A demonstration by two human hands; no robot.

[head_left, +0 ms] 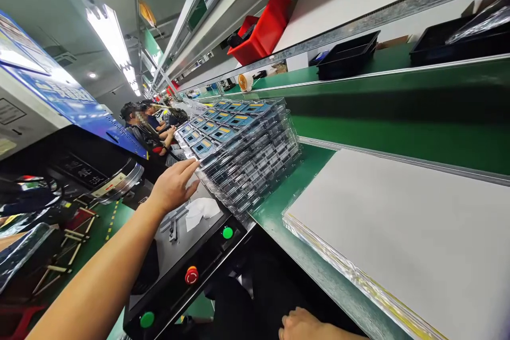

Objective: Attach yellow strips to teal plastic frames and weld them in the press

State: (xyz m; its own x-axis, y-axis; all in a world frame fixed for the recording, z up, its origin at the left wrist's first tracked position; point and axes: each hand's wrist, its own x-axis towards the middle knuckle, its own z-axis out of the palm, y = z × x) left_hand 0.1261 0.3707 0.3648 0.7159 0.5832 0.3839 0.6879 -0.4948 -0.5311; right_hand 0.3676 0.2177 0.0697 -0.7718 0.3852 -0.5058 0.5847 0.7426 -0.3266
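Tray stack [249, 170] on grn bench [274, 199] | L fingers [189, 170] outstretched alongside | R fingers [286, 324] grip unclear | ceiling lts [109, 34]

The tall stack of clear plastic trays [255, 167] stood on the green worktop [297, 186], its top layer holding rows of blue-framed parts [222, 133].

On the blue panel [74, 93] and black panel [82, 169], characters are printed — too blurred to be read. Arrows are marked on the red button [192, 274] — and one on the pale panel [26, 111].
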